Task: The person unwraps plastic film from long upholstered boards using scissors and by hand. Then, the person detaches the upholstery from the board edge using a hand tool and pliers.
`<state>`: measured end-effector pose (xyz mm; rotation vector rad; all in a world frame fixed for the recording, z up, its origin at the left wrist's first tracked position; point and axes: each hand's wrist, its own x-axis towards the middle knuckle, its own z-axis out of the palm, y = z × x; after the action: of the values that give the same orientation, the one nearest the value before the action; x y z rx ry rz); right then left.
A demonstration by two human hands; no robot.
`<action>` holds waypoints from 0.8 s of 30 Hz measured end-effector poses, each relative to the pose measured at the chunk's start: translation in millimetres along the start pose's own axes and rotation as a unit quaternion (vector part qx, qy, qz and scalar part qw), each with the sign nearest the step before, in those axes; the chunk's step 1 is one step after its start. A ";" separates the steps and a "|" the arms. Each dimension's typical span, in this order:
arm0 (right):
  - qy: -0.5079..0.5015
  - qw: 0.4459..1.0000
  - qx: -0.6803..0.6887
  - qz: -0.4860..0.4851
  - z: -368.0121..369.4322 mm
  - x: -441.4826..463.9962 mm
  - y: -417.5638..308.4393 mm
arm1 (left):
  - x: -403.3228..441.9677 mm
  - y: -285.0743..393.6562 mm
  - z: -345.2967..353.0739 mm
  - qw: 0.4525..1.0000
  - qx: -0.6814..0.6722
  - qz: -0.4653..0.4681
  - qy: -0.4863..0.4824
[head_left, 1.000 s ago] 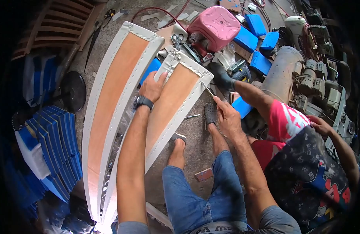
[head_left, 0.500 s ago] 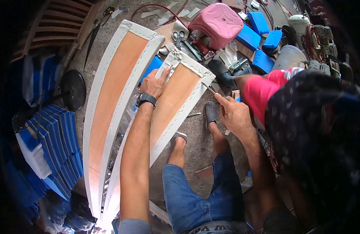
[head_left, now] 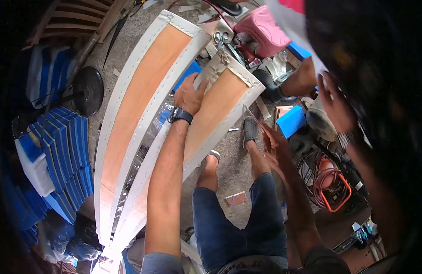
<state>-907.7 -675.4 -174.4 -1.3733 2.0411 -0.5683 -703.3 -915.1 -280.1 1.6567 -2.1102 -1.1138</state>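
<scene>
My left hand [head_left: 191, 95], with a watch on the wrist, is closed over the left edge of a curved wooden panel [head_left: 224, 98] near its wide end. White fabric wraps the panel's borders, fixed with rows of staples, and it bunches at the top left corner. In my right hand [head_left: 275, 144] is a thin tool with a slim metal shaft [head_left: 251, 113], like a screwdriver. Its tip meets the fabric on the panel's right border; my fingers hide most of the handle. Left of it lies a second fabric-edged panel [head_left: 144, 86].
Blue foam pieces [head_left: 67, 160] are stacked at left beside a round black disc [head_left: 88, 90]. Scissors [head_left: 221, 38] and a pink stool [head_left: 261, 32] are beyond the panels. At right, a co-worker's hand [head_left: 336, 102] and leg are close by, near a coiled hose [head_left: 327, 185].
The co-worker at right has moved farther forward, uncovering the coiled hose. My right hand has turned and lowered, with the tool's tip now lower along the right border. My left hand keeps its hold.
</scene>
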 end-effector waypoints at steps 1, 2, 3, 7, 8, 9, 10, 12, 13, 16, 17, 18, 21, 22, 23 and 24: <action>0.002 1.000 -0.004 0.010 -0.7 2.2 -1.3 | -3.0 -2.7 -1.5 0.999 0.002 0.025 0.028; 0.002 1.000 -0.002 0.030 1.0 1.6 4.7 | -11.5 2.5 -8.1 1.000 0.008 0.007 0.028; 0.005 1.000 -0.003 0.022 -3.3 4.4 4.3 | -21.3 -2.7 -9.5 0.999 0.007 0.009 0.036; 0.022 0.998 -0.039 -0.034 -20.7 24.0 -2.3 | -49.8 -25.6 -12.4 0.996 0.056 -0.020 0.070; 0.015 0.999 -0.030 -0.039 -25.9 27.3 -5.8 | -55.3 -28.1 -17.1 0.995 0.068 -0.059 0.045; 0.008 0.999 -0.021 -0.042 -30.7 29.6 -10.1 | -59.3 -30.5 -20.8 0.995 0.066 -0.056 0.055; 0.001 0.999 -0.021 -0.036 -35.0 30.0 -13.3 | -64.5 -31.9 -23.3 0.993 0.088 -0.057 0.057; -0.014 1.000 -0.004 -0.010 -40.9 23.0 -15.0 | -70.1 -33.7 -27.7 0.991 0.102 -0.075 0.030; -0.030 0.999 0.017 0.020 -44.1 19.2 -11.3 | -68.4 -33.1 -30.0 0.992 0.096 -0.072 0.032; -0.057 0.995 -0.028 0.075 -59.6 18.0 -12.7 | -70.6 -37.0 -33.6 0.991 0.036 -0.129 -0.029; -0.067 0.990 -0.038 0.119 -65.4 22.8 -18.2 | -69.9 -42.1 -34.0 0.992 0.019 -0.122 -0.036; -0.076 0.989 -0.039 0.122 -71.3 30.8 -20.3 | -67.2 -47.1 -32.6 0.993 0.003 -0.112 -0.044; -0.095 0.989 -0.072 0.086 -78.4 69.3 -8.5 | -67.5 -48.5 -33.3 0.995 0.025 -0.090 -0.035; -0.090 0.991 -0.048 0.086 -76.6 88.2 -5.7 | -68.5 -49.2 -31.4 0.994 0.024 -0.098 -0.037; -0.091 0.993 -0.033 0.062 -74.5 108.8 -0.9 | -68.8 -49.7 -28.9 0.994 0.014 -0.108 -0.025; -0.092 0.993 -0.056 0.038 -71.5 126.4 2.3 | -67.3 -49.7 -27.5 0.993 0.006 -0.118 -0.012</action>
<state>-993.8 -790.8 -155.1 -1.3508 1.9908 -0.2874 -628.3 -869.0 -277.8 1.9470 -1.9761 -1.1939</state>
